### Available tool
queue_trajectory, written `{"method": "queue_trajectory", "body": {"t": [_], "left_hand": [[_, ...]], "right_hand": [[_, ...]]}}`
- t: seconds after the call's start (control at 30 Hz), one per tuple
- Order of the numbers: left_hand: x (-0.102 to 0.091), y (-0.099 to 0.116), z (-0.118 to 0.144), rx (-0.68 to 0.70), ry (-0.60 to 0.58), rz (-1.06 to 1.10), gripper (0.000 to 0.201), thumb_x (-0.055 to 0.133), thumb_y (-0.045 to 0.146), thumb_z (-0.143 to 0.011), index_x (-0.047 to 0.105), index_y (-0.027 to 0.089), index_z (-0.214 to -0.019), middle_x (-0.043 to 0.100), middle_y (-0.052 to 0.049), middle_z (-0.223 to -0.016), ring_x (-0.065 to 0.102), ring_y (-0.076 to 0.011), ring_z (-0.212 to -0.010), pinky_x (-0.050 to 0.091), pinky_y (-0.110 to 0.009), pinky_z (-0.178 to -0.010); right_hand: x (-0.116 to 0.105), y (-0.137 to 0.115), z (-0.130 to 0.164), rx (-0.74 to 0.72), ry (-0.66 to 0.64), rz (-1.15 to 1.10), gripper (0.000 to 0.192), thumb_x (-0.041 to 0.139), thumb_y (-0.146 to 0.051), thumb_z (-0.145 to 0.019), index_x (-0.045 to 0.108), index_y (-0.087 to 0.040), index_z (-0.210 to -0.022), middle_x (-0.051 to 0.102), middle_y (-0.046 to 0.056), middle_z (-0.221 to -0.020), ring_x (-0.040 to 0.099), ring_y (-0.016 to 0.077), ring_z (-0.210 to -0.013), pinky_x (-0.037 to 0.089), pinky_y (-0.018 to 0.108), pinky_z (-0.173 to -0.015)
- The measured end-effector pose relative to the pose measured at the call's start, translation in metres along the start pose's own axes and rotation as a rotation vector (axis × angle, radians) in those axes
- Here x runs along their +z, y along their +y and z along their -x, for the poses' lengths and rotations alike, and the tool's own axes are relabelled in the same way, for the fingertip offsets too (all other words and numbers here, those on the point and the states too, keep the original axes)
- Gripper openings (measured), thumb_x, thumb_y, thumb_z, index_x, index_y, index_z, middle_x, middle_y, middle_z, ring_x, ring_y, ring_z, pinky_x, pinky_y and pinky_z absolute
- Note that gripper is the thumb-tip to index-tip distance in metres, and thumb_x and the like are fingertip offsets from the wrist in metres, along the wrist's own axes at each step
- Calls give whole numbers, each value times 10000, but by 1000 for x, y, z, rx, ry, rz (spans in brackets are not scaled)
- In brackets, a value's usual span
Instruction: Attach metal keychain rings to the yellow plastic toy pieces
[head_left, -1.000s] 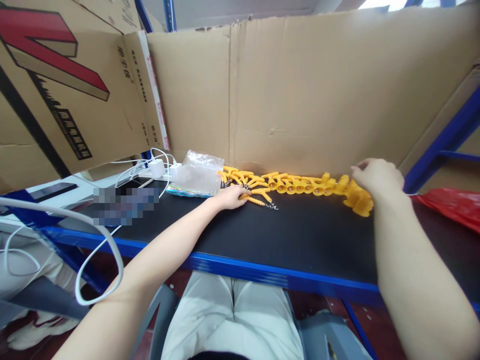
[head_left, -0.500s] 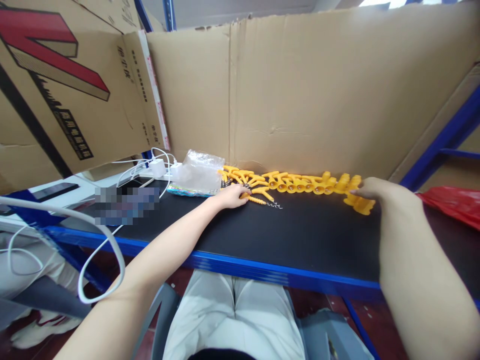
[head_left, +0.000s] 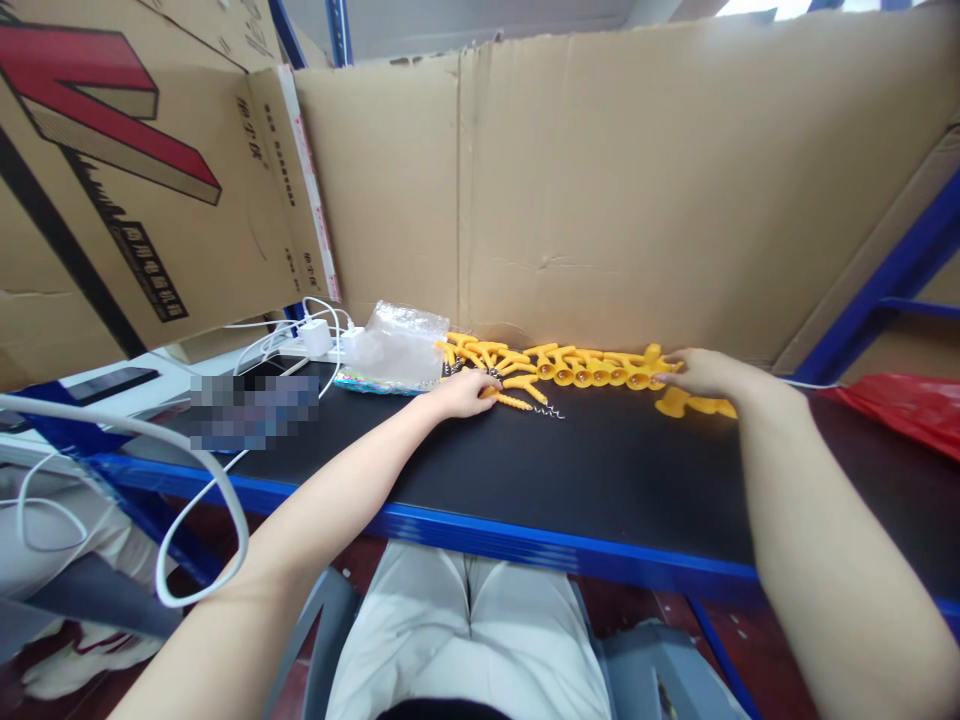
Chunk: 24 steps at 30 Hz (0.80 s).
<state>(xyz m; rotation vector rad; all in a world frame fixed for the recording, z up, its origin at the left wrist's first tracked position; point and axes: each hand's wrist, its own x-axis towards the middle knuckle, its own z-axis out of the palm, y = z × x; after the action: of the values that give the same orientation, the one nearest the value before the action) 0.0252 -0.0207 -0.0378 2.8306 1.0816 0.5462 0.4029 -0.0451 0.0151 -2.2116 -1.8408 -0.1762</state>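
Observation:
My left hand (head_left: 466,393) rests on the black shelf, its fingers closed round a yellow branch-shaped piece (head_left: 516,402). Silvery metal spirals (head_left: 551,411) stick out beside it, and more yellow branched pieces (head_left: 491,350) are heaped just behind. To the right runs a row of yellow cup-ended pieces (head_left: 598,376), their round openings facing me. At the row's right end my right hand (head_left: 701,372) has its thumb and fingers closed on the last cup-ended piece (head_left: 654,358). Below that hand, loose yellow pieces (head_left: 694,404) lie on the shelf, partly hidden by the wrist.
A clear plastic bag (head_left: 401,340) lies left of the heap, near white chargers (head_left: 316,337) and cables. Cardboard (head_left: 600,190) walls off the back. A red plastic bag (head_left: 904,405) sits at the right. A blue beam (head_left: 525,540) edges the shelf in front.
My right hand has shifted left along the row to its end. Yellow pieces that stood at the row's right end now lie lower, under that hand. My left hand stays in place.

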Motion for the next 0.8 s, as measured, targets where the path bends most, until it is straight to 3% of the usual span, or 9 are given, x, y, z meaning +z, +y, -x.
{"method": "queue_trajectory", "body": {"t": [0.07, 0.13, 0.37, 0.43, 0.53, 0.7, 0.8], "left_hand": [[0, 0, 0, -2, 1, 0, 339, 508, 253, -805, 651, 167, -1100, 687, -60, -1052, 626, -184, -900, 476, -294, -847], [0, 1, 0, -8, -1, -2, 340, 510, 249, -804, 649, 168, -1103, 689, -58, -1043, 626, -183, -893, 475, -296, -850], [0, 1, 0, -8, -2, -10, 336, 514, 255, -805, 643, 183, -1106, 676, -52, -1084, 611, -187, -965, 461, -305, -897], [0, 1, 0, -6, -4, -19, 334, 512, 252, -808, 641, 182, -1108, 674, -53, -1070, 608, -184, -957, 458, -302, -899], [0, 2, 0, -10, 0, -47, 340, 515, 266, -809, 642, 182, -1113, 663, -62, -1024, 599, -184, -939, 459, -300, -891], [-2, 3, 1, -42, 12, -63, 368, 537, 306, -790, 652, 177, -1114, 646, -73, -987, 592, -198, -921, 467, -302, -853], [-4, 5, 2, -64, -28, -35, 385, 532, 325, -785, 655, 183, -1121, 661, -48, -879, 607, -185, -828, 473, -277, -780]], "right_hand": [[-3, -17, 6, -17, -146, -34, 379, 604, -295, -800, 614, -108, -1130, 640, 193, -1110, 619, 238, -891, 442, 318, -788], [-3, -30, 10, -41, -198, -72, 406, 556, -276, -833, 571, -121, -1208, 617, 181, -1177, 615, 239, -954, 440, 317, -836], [11, -47, 11, -273, -34, -110, 499, 504, -185, -789, 519, -185, -1288, 585, 97, -1261, 597, 216, -1059, 451, 348, -915], [14, -47, 9, -249, -20, -45, 487, 513, -197, -787, 536, -143, -1271, 583, 123, -1258, 587, 231, -1077, 442, 351, -929], [21, -47, 8, -183, -105, -8, 438, 543, -241, -794, 572, -130, -1216, 640, 132, -1152, 623, 239, -991, 474, 349, -859], [36, -51, 10, -293, -189, -75, 209, 609, -277, -762, 650, -187, -946, 693, 95, -942, 645, 240, -814, 491, 353, -707], [44, -59, 13, -308, -225, -140, 237, 622, -411, -757, 616, -182, -815, 679, 71, -859, 630, 208, -758, 474, 315, -660]]}}
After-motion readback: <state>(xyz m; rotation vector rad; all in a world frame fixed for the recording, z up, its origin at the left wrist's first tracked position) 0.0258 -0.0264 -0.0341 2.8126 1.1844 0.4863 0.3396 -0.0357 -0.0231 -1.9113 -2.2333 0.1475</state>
